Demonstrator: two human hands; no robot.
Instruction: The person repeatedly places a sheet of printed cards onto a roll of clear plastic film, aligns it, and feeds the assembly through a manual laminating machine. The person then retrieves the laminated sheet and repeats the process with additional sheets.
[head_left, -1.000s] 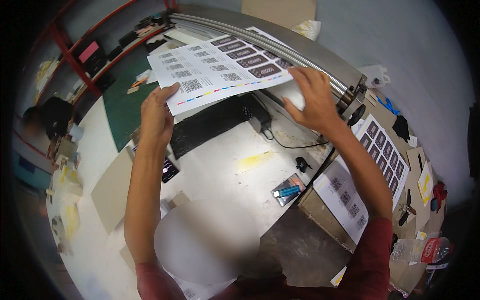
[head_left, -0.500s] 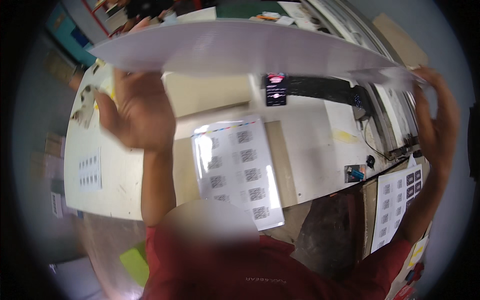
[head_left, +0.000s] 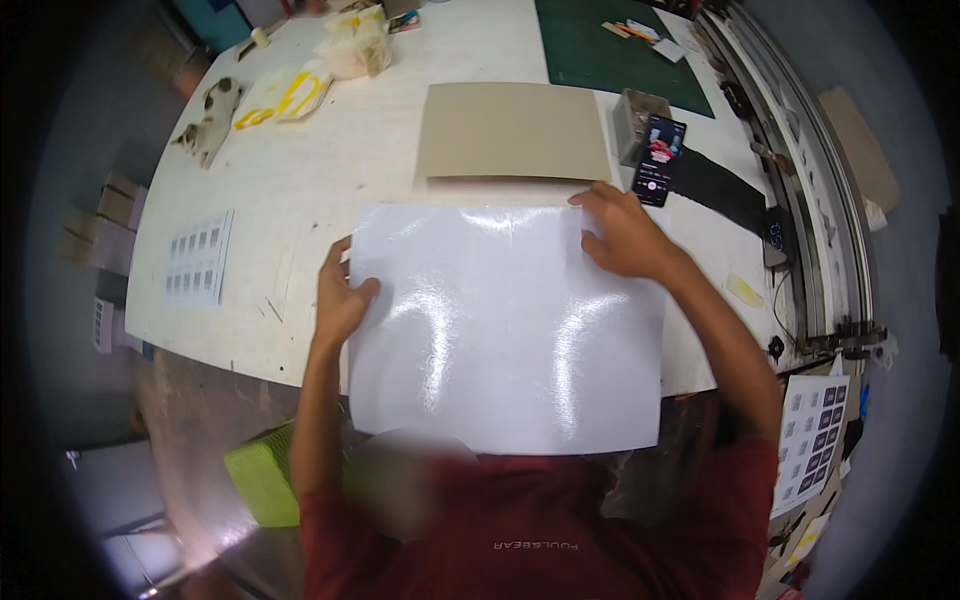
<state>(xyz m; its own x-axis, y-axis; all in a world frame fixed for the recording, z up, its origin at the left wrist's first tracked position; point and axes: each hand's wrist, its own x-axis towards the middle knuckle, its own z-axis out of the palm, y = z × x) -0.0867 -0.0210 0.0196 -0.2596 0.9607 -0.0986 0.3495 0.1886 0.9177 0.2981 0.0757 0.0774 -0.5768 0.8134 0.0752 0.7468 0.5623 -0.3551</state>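
A large glossy white sheet [head_left: 500, 330] lies face-on before me, over the front of the table and out past its near edge. My left hand [head_left: 345, 300] grips its left edge, thumb on top and fingers partly hidden behind that edge. At the far edge, right of the middle, my right hand [head_left: 625, 235] is bent with its fingers closed on the sheet. Just beyond the sheet is a plain tan board [head_left: 512, 132]. A lit phone [head_left: 660, 160] leans against a grey box [head_left: 632, 122] near my right hand.
A cat [head_left: 208, 122] lies at the table's far left, near plastic bags [head_left: 350, 48]. Left of me is a small printed sheet [head_left: 200, 260]. A green cutting mat [head_left: 620, 55] sits far right, beside a long metal rail [head_left: 800, 170]. Another printed sheet [head_left: 810, 440] is at lower right.
The white sheet has come down from a raised, edge-on position toward me, and both hands have lowered with it. The coded sheet on the table in front of me no longer shows.
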